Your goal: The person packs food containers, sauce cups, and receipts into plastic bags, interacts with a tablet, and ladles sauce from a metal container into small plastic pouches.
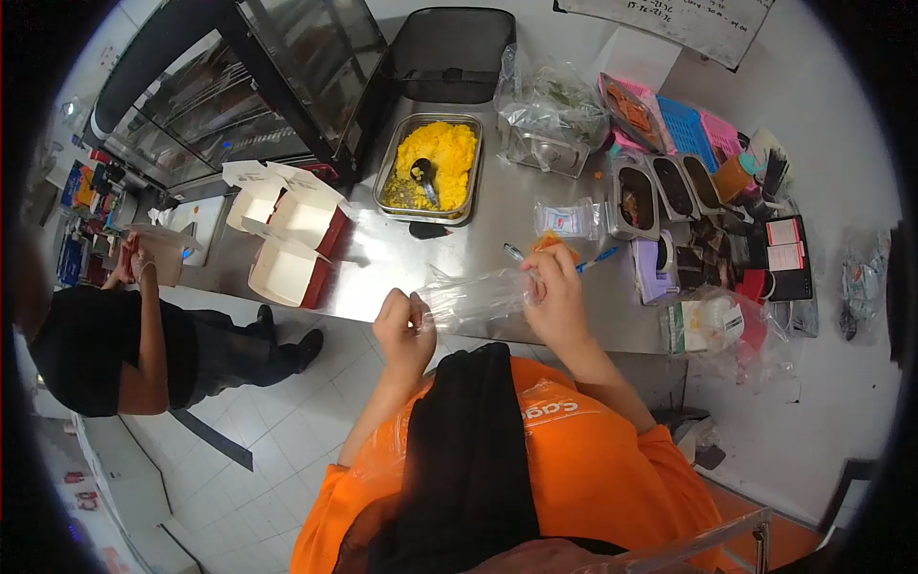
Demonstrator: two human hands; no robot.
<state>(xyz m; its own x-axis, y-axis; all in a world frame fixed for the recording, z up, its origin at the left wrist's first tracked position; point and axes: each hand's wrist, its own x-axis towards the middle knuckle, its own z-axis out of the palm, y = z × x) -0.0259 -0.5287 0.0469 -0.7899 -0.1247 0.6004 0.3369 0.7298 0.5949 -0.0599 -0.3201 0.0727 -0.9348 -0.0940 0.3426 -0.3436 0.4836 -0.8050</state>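
Observation:
Both hands grip a thin, clear piece of plastic film (pixel 475 300) stretched between them above the steel counter's front edge. Whether it is a bag or a glove I cannot tell. My left hand (pixel 404 327) pinches one end with curled fingers. At the other end, my right hand (pixel 555 292) has thumb and fingers closed on the film. Just beyond the right hand are an orange item (pixel 552 241), partly hidden, and a blue pen (pixel 599 258). Farther back, a metal tray (pixel 381 199) holds yellow, scrambled-egg-like food (pixel 442 153) with a black scoop (pixel 425 178) in it.
Open red-and-white cardboard boxes (pixel 289 273) stand left on the counter (pixel 382 263). Metal containers (pixel 633 203) and a plastic-covered pan (pixel 545 151) are at right. A glass display case (pixel 220 105) stands behind. At far left, another person (pixel 105 344) holds a box (pixel 164 251).

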